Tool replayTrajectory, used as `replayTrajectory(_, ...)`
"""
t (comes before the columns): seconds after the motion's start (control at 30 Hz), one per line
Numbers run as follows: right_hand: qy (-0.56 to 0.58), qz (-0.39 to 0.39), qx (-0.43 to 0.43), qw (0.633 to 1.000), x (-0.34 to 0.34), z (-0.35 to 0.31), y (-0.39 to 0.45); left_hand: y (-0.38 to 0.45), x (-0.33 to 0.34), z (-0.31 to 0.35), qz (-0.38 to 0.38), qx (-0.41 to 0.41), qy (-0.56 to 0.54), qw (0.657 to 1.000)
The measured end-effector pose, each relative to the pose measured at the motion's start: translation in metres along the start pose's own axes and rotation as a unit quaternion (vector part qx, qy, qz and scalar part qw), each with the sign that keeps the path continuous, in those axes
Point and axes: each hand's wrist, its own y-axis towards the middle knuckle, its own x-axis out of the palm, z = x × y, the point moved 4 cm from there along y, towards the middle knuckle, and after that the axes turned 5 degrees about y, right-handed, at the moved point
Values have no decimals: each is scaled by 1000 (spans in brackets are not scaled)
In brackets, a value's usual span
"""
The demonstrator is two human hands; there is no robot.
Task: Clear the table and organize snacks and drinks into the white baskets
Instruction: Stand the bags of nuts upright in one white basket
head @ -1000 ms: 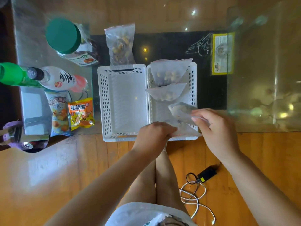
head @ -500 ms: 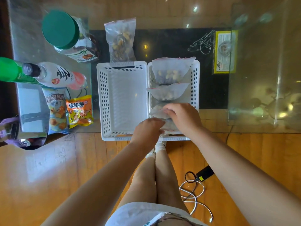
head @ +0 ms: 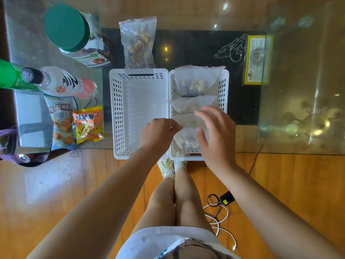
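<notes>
Two white baskets stand side by side at the glass table's near edge. The left basket (head: 114, 113) holds nothing. The right basket (head: 224, 86) holds several clear zip bags of nuts, the farthest (head: 194, 79) leaning on the back wall. My left hand (head: 158, 131) pinches the left edge of the nearest zip bag (head: 186, 141). My right hand (head: 214, 135) hovers just over that bag with fingers spread and blurred. Another zip bag of nuts (head: 139, 43) lies on the table beyond the left basket.
At the left are a jar with a green lid (head: 65, 28), a white-and-pink bottle (head: 61, 83), a green bottle (head: 9, 75), a blue snack pack (head: 60, 120) and an orange snack pack (head: 88, 124). A yellow box (head: 258, 58) shows under the glass. A charger cable (head: 220, 208) lies on the floor.
My right hand brought a zip bag into the right basket's near end, pressed it down, and has now lifted off with fingers spread. My left hand stayed at the bag's edge.
</notes>
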Motion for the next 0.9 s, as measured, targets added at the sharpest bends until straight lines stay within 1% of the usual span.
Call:
replayTrajectory(0.03, -17, -22, -9, 1000, 3, -2, -9, 1, -3, -1, 2, -1, 6, 1000)
replayTrajectory(0.1, -73, -108, -21, 991, 16, -1, -21, 2, -11, -4, 6, -9, 5, 1000)
replayTrajectory(0.17, -134, -199, -16, 971, 33, 7, -25, 2, -20, -12, 25, -18, -14, 999)
replayTrajectory(0.23, -188, -244, -9, 951, 47, 19, -21, 1, -30, -24, 63, -24, -34, 997)
replayTrajectory(0.3, -212, -253, -4, 944, 56, 29, -11, 0, -39, -41, 96, -37, -44, 994)
replayTrajectory(0.4, -219, -268, 1, 938, 62, 43, 7, -1, -47, -71, 125, -93, -41, 987)
replayTrajectory(0.47, -233, -290, -5, 928, 65, 51, 13, 0, -47, -89, 113, -129, -47, 984)
replayTrajectory(0.53, -234, -294, -8, 927, 66, 54, 17, 1, -45, -103, 92, -152, -67, 982)
replayTrajectory(0.73, -237, -246, 1, 940, 70, 47, 51, 18, -46, -124, 55, -150, -115, 980)
replayTrajectory(0.9, -242, -209, 16, 947, 74, 31, 90, 41, -60, -124, 53, -158, -150, 975)
